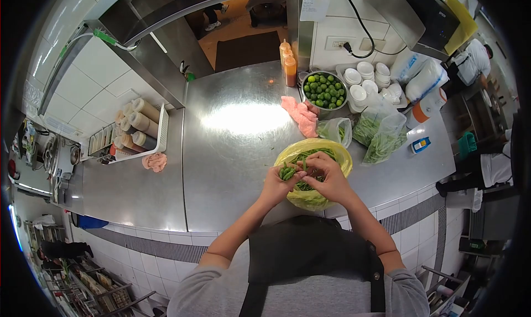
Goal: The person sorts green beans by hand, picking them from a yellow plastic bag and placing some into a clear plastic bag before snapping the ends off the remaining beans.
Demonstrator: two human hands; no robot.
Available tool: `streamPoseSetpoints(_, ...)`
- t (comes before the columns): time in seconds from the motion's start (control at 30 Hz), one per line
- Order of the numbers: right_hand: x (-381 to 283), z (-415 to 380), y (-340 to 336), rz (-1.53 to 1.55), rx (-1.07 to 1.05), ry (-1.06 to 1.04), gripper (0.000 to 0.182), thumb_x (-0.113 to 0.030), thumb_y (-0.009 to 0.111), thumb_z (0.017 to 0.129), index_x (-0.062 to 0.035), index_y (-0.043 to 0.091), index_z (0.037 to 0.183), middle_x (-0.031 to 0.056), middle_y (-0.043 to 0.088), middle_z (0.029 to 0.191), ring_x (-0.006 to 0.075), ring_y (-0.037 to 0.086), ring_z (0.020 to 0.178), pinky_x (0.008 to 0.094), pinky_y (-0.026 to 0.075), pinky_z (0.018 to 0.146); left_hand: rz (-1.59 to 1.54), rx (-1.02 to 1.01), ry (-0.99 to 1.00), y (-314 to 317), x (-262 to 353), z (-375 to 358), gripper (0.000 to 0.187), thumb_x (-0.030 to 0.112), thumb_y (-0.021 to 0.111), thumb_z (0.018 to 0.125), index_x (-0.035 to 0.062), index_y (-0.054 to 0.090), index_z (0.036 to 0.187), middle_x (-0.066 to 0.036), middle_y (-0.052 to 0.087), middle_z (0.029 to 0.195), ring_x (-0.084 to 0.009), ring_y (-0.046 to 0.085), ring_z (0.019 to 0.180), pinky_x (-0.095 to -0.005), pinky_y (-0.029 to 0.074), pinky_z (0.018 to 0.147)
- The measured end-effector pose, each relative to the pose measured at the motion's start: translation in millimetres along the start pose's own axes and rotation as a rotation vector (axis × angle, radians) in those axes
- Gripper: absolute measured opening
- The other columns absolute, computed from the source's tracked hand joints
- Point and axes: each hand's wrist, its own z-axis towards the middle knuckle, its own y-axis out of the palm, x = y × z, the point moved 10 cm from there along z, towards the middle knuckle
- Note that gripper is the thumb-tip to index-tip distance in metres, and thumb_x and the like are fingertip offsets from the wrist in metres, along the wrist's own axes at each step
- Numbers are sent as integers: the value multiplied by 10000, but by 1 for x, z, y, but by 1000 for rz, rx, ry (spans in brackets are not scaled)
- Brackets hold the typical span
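My left hand [281, 180] is closed around a small bunch of slender green chilies [287, 172]. Its thumb and fingertips meet those of my right hand [327, 177]. That hand is pinched on a single green chili [305, 165], partly hidden by the fingers. Both hands are over a bowl lined with a yellow plastic bag [344, 151]. More thin green pods lie inside it, partly covered by my hands.
Behind the bowl are a pink cloth [299, 115], a metal bowl of limes [325, 91] and clear bags of green pods [381, 137]. White cups [365, 69], sauce bottles [289, 68] and a blue package [420, 145] share the steel counter [232, 173]. A bottle basket [161, 130] stands left.
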Motion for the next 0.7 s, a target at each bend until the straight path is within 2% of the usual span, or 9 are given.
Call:
streamPoseSetpoints(0.13, 5, 4, -15, 99, 54, -21, 116, -38, 732, 857, -8, 711, 967, 48, 605, 934, 120, 648, 842, 253, 537, 744, 19, -73, -92, 10, -4, -2, 165, 189, 765, 905, 29, 727, 922, 38, 587, 621, -38, 502, 510, -222, 421, 473)
streamPoseSetpoints(0.23, 10, 4, -16, 65, 21, 23, 82, -11, 720, 880, 8, 672, 943, 44, 595, 1010, 94, 616, 894, 241, 527, 777, 14, -140, -109, 19, -2, -2, 181, 236, 733, 933, 56, 717, 945, 53, 584, 667, -34, 512, 557, -232, 419, 492)
streamPoseSetpoints(0.37, 20, 4, -23, 116, 74, 30, 62, -19, 717, 886, 2, 675, 926, 36, 593, 1001, 90, 594, 862, 230, 497, 761, -14, -179, -180, 24, -14, -3, 200, 248, 742, 925, 57, 681, 932, 49, 571, 668, -41, 514, 552, -231, 426, 487)
streamPoseSetpoints(0.43, 9, 6, -24, 82, 92, 34, 59, -41, 723, 856, -3, 683, 833, 44, 601, 872, 116, 570, 805, 277, 462, 711, -39, -193, -194, 27, -15, -6, 208, 250, 747, 921, 56, 671, 930, 48, 566, 668, -42, 514, 552, -230, 428, 488)
streamPoseSetpoints(0.5, 7, 7, -28, 38, 113, -3, 57, -33, 720, 848, -1, 677, 828, 53, 598, 856, 141, 577, 800, 289, 467, 715, -105, -189, -231, 28, -14, -7, 176, 194, 752, 920, 49, 665, 870, 44, 534, 605, -47, 485, 511, -233, 397, 475)
streamPoseSetpoints(0.57, 9, 6, -32, -15, 136, -36, 55, -26, 716, 839, 0, 671, 822, 62, 594, 840, 167, 585, 794, 302, 471, 718, -95, -223, -257, 29, -16, -8, 189, 208, 756, 915, 45, 662, 897, 40, 549, 639, -49, 498, 529, -233, 412, 482)
streamPoseSetpoints(0.63, -4, 6, -33, -174, 169, -203, 35, 11, 698, 849, 14, 673, 873, 58, 595, 868, 163, 593, 798, 300, 460, 682, -88, -258, -276, 29, -18, -6, 208, 222, 760, 911, 40, 660, 924, 36, 565, 674, -50, 511, 546, -233, 427, 489)
streamPoseSetpoints(0.67, -11, 4, -34, -319, 241, -255, 37, 14, 694, 846, 23, 658, 844, 91, 586, 862, 218, 589, 765, 314, 458, 661, -70, -314, -306, 32, -20, -7, 207, 219, 760, 912, 40, 655, 920, 33, 561, 669, -54, 506, 539, -235, 424, 487)
streamPoseSetpoints(0.7, -8, 5, -36, -324, 240, -252, 37, 14, 694, 846, 23, 658, 844, 91, 586, 862, 218, 589, 765, 314, 458, 661, -48, -369, -335, 36, -23, -8, 207, 215, 759, 913, 39, 651, 916, 30, 557, 664, -57, 502, 532, -236, 422, 484)
